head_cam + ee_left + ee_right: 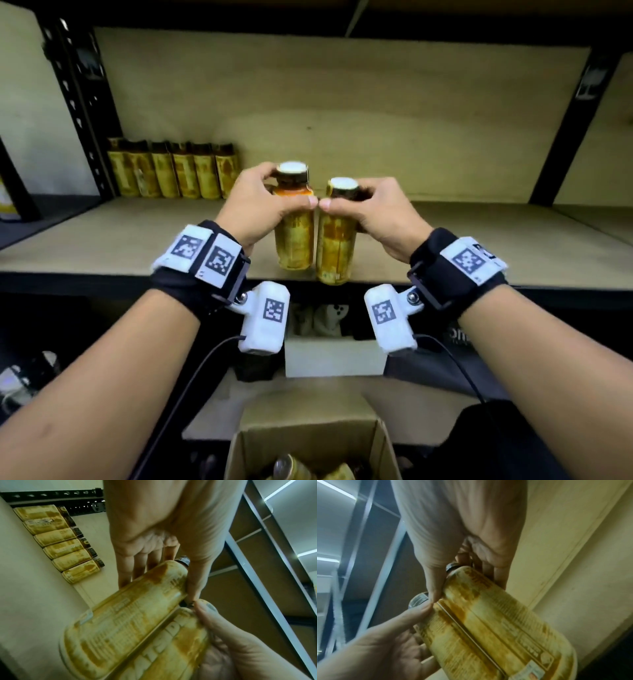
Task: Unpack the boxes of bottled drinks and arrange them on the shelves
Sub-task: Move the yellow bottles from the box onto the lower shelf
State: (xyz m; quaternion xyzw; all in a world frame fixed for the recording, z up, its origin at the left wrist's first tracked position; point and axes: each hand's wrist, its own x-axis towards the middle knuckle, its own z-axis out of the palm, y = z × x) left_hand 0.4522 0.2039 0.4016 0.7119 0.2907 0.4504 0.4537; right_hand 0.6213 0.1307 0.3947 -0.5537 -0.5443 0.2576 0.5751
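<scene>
My left hand [270, 195] grips a yellow-labelled bottle [295, 240] by its dark neck under the white cap. My right hand [356, 205] grips a second, matching bottle [335, 251] the same way. Both bottles stand upright, side by side and touching, over the front edge of the wooden shelf [137, 240]. The right bottle's base hangs slightly past that edge. My two thumbs meet between the necks. In the left wrist view the left bottle [123, 615] lies against the right bottle [163, 649]. In the right wrist view the fingers [498, 574] wrap the right bottle [496, 628].
A row of several matching bottles [174, 171] stands at the shelf's back left, beside the black upright post [78, 102]. The shelf board to the right is bare. Below me an open cardboard box [380, 445] holds more bottles [291, 469]. Dark items sit on the lower shelf.
</scene>
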